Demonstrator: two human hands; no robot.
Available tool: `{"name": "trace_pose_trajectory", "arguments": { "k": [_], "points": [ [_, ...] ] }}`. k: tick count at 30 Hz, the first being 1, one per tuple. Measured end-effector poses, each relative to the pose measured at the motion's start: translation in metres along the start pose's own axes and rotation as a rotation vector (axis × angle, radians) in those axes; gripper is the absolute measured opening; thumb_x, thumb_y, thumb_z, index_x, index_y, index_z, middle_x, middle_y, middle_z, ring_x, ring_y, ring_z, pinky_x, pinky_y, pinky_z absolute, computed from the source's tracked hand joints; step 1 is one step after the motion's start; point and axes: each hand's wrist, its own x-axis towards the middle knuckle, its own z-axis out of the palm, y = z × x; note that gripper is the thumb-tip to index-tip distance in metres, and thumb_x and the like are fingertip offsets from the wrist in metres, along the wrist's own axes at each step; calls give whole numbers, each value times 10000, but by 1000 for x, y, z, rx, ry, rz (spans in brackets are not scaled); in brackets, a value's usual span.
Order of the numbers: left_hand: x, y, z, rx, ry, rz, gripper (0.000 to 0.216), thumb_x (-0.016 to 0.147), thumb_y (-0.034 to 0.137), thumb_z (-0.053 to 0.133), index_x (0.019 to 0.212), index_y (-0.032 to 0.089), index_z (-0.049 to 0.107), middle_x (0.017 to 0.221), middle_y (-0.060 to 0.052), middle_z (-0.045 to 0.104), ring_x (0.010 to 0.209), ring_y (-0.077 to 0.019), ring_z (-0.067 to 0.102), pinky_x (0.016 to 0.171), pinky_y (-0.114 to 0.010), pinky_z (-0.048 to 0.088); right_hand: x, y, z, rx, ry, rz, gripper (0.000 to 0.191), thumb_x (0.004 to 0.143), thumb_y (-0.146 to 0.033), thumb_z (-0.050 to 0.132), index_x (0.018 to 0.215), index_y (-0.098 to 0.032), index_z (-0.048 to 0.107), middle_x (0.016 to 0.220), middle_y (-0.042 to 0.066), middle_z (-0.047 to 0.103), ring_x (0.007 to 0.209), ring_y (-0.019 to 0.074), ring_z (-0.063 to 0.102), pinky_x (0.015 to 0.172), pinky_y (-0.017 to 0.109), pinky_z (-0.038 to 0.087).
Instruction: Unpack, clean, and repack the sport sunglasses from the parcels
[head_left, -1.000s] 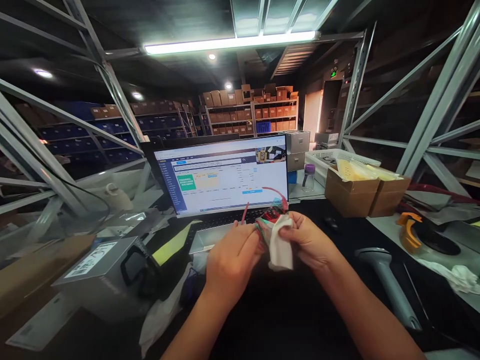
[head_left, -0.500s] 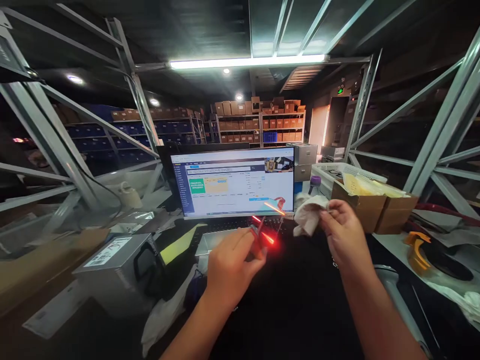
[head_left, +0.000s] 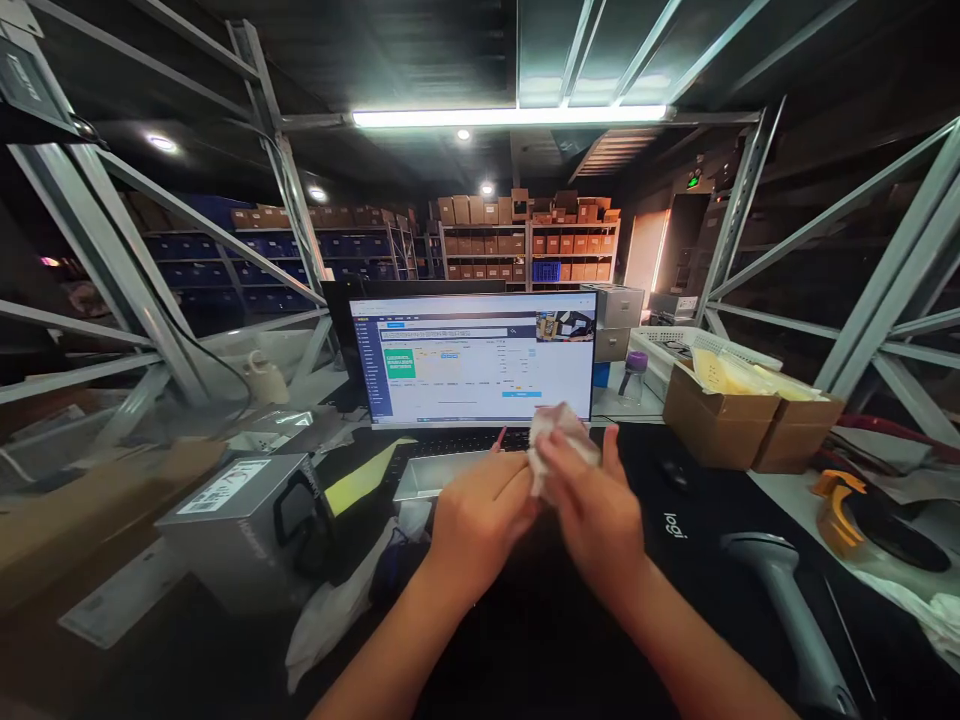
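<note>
In front of the monitor, my left hand (head_left: 484, 510) is closed around what looks like a pair of glasses (head_left: 499, 438); only a thin reddish end shows above the fingers, the rest being hidden. A crumpled white cloth (head_left: 561, 425) is in my right hand (head_left: 596, 500), pressed up against the glasses and the left fingers. Its thumb stands apart while the other fingers bend over the cloth. Behind the left hand lies an open silver box part (head_left: 427, 476). To the left stands a grey box (head_left: 225, 540) with a glasses picture on its side.
The lit monitor (head_left: 465, 370) stands behind the keyboard (head_left: 382, 465). At right are a mouse (head_left: 673, 473), a barcode scanner (head_left: 787, 600), a tape dispenser (head_left: 840, 515) and cardboard boxes (head_left: 712, 425). Yellow paper (head_left: 364, 482) and a white bag (head_left: 330, 625) lie at left.
My right hand has moved left with the cloth, from beside the purple-capped bottle onto the glasses. The red glints on the glasses are now covered. My left hand has stayed nearly in place.
</note>
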Motion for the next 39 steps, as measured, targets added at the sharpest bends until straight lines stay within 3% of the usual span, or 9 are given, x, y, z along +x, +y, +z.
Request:
{"name": "trace_pose_trajectory", "arguments": {
  "k": [3,7,10,12,17,20,25,34,39],
  "points": [
    [1,4,3,9,-26,21,132,916,98,524,946,162,635,976,-83,751,877,-215,720,879,-386,598,6,9,-11,46,19,201,476,972,-124,526,1406,-314,566,1307,22,682,1305,259,569,1228,517,316],
    [-2,5,6,18,32,-27,92,918,129,547,910,168,630,850,-71,732,786,-211,704,824,-374,610,2,-4,-1,94,4,-18,553,938,-34,501,1415,-307,561,1358,37,641,1296,226,580,1204,446,370],
    [-4,1,6,-23,35,-54,103,877,107,570,926,173,632,878,-67,737,797,-204,701,883,-386,595,9,2,1,106,-16,-44,515,917,-39,547,1346,-313,624,1279,25,699,1201,222,658,1257,479,233],
    [-4,0,6,-50,17,-88,177,824,67,580,953,175,635,944,-64,745,824,-202,702,908,-393,580,19,20,-8,131,-19,146,375,919,-110,596,1223,-300,706,1163,20,758,1087,234,718,1247,522,224],
    [-4,12,5,-196,-14,-318,127,763,94,651,820,197,604,682,22,644,638,-163,623,633,-300,518,13,58,-45,629,296,917,275,765,-341,823,1004,-249,725,906,23,783,811,219,742,809,375,602],
    [-7,29,9,-263,-14,-316,132,796,156,678,762,202,559,658,23,610,596,-149,591,599,-290,488,-19,45,-58,900,391,1126,402,600,-330,931,911,-226,699,760,4,756,647,201,717,656,336,613],
    [-15,59,23,-283,22,-76,93,844,168,650,864,189,562,740,-21,656,709,-175,643,785,-315,565,-58,0,-73,1219,277,1371,326,661,-258,856,974,-227,770,873,25,784,739,195,742,675,286,619],
    [-33,78,37,-173,-77,-42,45,909,202,570,907,158,567,753,-76,679,686,-230,678,607,-323,559,-77,-30,-71,1155,127,1122,449,729,-348,862,1156,-263,751,1122,84,759,1001,270,708,987,444,527],
    [-44,83,34,-119,-120,-63,54,920,190,517,898,166,559,724,-72,669,639,-233,670,547,-321,532,-89,-24,-67,1084,64,1081,438,707,-422,874,1098,-251,777,1063,74,757,931,241,684,862,363,550]
  ]
}}
